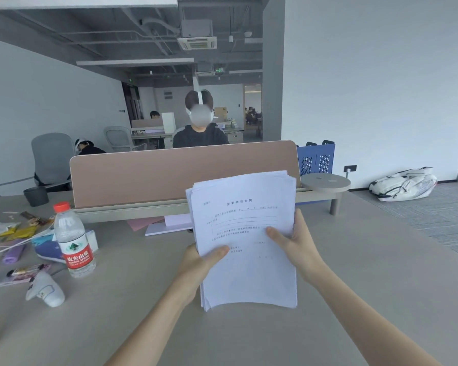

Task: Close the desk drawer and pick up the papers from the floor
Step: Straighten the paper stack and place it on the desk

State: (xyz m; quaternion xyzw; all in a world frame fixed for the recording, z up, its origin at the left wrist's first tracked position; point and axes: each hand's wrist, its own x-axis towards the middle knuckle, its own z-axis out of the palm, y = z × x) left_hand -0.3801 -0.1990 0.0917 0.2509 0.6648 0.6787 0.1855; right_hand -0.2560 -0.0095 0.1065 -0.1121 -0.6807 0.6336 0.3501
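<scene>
1. Both hands closed on the stack of papers [245, 239]: left hand [196, 262] pinching the lower left edge, thumb across the printed top sheet; right hand [298, 241] clamped on the right edge, thumb on the front and fingers wrapped behind.
2. Held upright, bottom edge touching or just above the tabletop [328, 299]; hard to tell which. Looks like a squaring-up grip, one hand per side so the sheets can be tapped level.
3. Top corners fanned and uneven, lower edge bowed outward, so not yet tidy. Loose sheets could slip if either grip relaxes.
4. Papers up off the floor and in hand, then; that half of the task appears done. No desk drawer in view, so open or closed cannot be judged from here.
5. Just behind the stack, a pink sheet [143, 223] and a pale folder [167, 225] lying flat at the foot of the divider panel [169, 173].
6. Off to the left, well clear of the hands: a red-capped water bottle [73, 241] standing upright, a white controller [46, 291] on its side nearer the front edge, and snack wrappers [16, 231] scattered beyond.
7. Plenty of bare tabletop under and right of the stack; likely landing spot once the edges line up.
8. Beyond the divider, a seated person [200, 133] wearing a headset; far right, a white bag [405, 183] on the floor by the wall.
</scene>
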